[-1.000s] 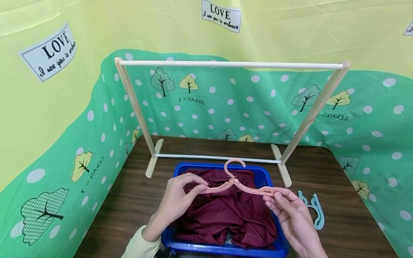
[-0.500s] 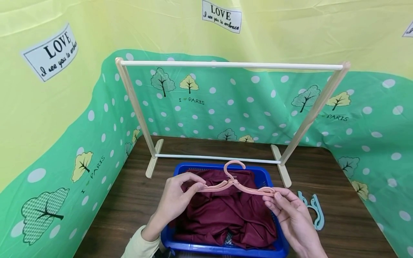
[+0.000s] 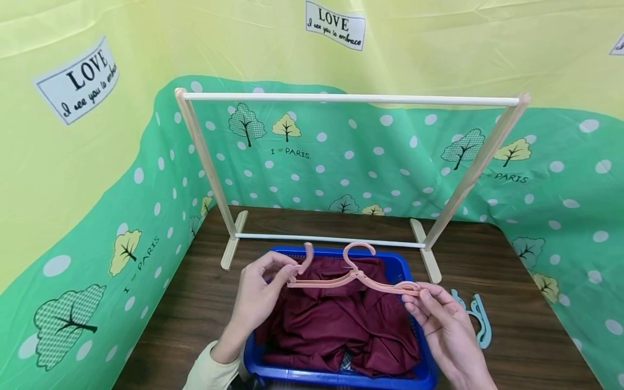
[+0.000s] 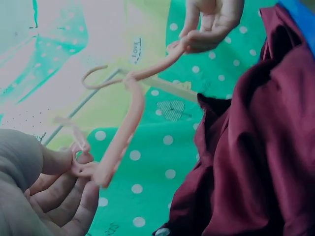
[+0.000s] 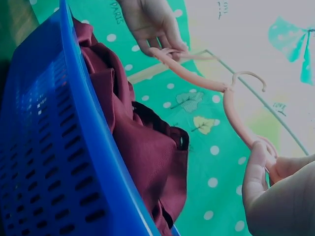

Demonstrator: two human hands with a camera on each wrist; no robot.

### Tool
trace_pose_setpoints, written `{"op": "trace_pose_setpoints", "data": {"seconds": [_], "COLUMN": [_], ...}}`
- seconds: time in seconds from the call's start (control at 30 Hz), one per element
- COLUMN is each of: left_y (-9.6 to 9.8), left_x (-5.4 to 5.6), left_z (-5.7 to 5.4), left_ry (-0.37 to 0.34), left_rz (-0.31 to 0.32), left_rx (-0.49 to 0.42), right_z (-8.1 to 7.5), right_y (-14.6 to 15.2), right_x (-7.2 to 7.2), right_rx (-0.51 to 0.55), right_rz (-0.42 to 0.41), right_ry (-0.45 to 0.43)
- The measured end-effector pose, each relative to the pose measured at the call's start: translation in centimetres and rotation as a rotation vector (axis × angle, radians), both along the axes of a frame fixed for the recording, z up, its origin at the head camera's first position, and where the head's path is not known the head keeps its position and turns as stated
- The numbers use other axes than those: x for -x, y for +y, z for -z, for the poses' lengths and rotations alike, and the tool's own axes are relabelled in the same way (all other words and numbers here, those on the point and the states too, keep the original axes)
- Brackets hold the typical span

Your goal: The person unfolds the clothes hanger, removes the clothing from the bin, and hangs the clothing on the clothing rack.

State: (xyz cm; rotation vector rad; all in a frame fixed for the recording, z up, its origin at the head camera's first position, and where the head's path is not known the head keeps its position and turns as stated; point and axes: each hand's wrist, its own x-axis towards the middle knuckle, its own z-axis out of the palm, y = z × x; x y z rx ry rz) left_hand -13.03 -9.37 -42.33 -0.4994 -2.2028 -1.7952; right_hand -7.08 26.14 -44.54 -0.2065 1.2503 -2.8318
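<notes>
A pink folding hanger (image 3: 336, 281) is held over a blue basket (image 3: 292, 375) heaped with maroon cloth (image 3: 341, 330). My left hand (image 3: 260, 290) pinches the hinged piece at the hanger's left end; in the head view this piece sticks up above the arm. At the other end, my right hand (image 3: 446, 319) pinches the tip between thumb and fingers, where a small loop-like part lies folded against the arm. The hook points up in the middle. In the left wrist view the hinged piece (image 4: 78, 137) stands out from the arm beside my thumb.
Behind the basket stands a wooden rack with a white top bar (image 3: 351, 98) and a lower bar (image 3: 331, 239). A light-blue folded hanger (image 3: 480, 322) lies on the dark wooden table (image 3: 166, 325), right of the basket. Patterned fabric (image 3: 404, 179) encloses the back and sides.
My left hand has shifted a little left and turned the hinged end piece of the hanger from along the arm to upward. The right hand keeps its grip with hardly any movement.
</notes>
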Motion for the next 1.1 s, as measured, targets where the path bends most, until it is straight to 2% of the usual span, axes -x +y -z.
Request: {"op": "trace_pose_setpoints", "data": {"seconds": [0.13,0.3,0.6,0.8,1.1], "left_y": [-0.5,-0.5,0.3,0.9,0.1], "left_x": [0.1,0.0,0.5,0.5,0.5], "left_z": [-0.2,-0.9,-2.7,-3.1,-2.2], "left_ry": [-0.016,-0.034,0.073,0.130,0.197], "left_rz": [-0.010,0.030,0.067,0.108,-0.003], "left_rx": [0.015,0.015,0.000,-0.011,0.051], "right_z": [0.1,0.2,0.2,0.4,0.6], "right_y": [0.5,0.5,0.3,0.4,0.9], "right_x": [-0.1,-0.2,-0.3,-0.4,-0.6], "right_rx": [0.032,0.015,-0.066,-0.112,-0.066], "right_rz": [0.006,-0.005,0.013,0.045,0.061], "right_ry": [-0.001,-0.017,-0.036,-0.054,0.012]}}
